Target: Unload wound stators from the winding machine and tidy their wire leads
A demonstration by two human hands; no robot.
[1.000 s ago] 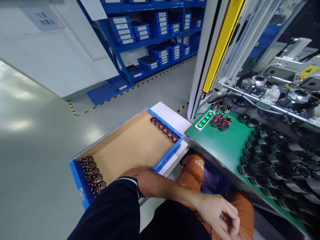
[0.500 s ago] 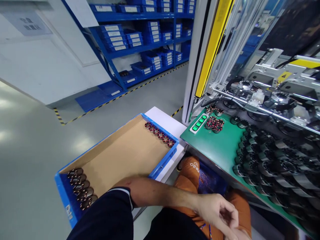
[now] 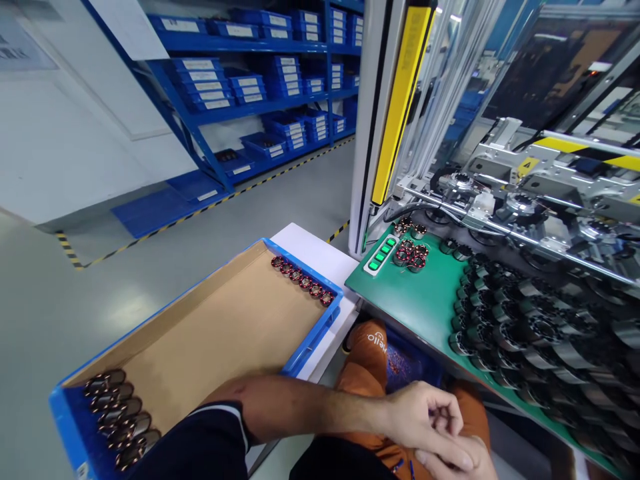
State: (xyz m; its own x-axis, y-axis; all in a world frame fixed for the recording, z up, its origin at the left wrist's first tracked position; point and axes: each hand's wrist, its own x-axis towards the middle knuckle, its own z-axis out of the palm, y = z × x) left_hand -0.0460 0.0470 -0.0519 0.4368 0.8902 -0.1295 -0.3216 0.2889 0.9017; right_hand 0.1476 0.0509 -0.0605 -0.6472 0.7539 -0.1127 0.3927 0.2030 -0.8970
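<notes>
My left hand (image 3: 425,417) rests over my lap with its fingers loosely curled and nothing visible in them. Its thumb lies across my right hand (image 3: 467,460), so the two hands touch. The right hand is partly cut off by the lower edge, and most of its fingers are hidden. My left forearm passes over the near edge of a blue tray (image 3: 306,360) lined with brown board. In that tray, copper-wound motor stators (image 3: 305,283) form a row at the far right end, and darker-sided wound stators (image 3: 120,417) stand grouped at the near left end.
To the right, a green worktop (image 3: 395,293) bears several wound stators (image 3: 411,255), green lit buttons (image 3: 381,255) and stacked dark stator cores (image 3: 525,327). Behind stands a winding machine (image 3: 520,200) with a yellow post (image 3: 403,100). Blue shelves (image 3: 250,110) hold bins.
The view has turned slightly right and up, so the tray and worktop appear shifted left and a bit lower. My hands stay together over my lap; more of the right one shows.
</notes>
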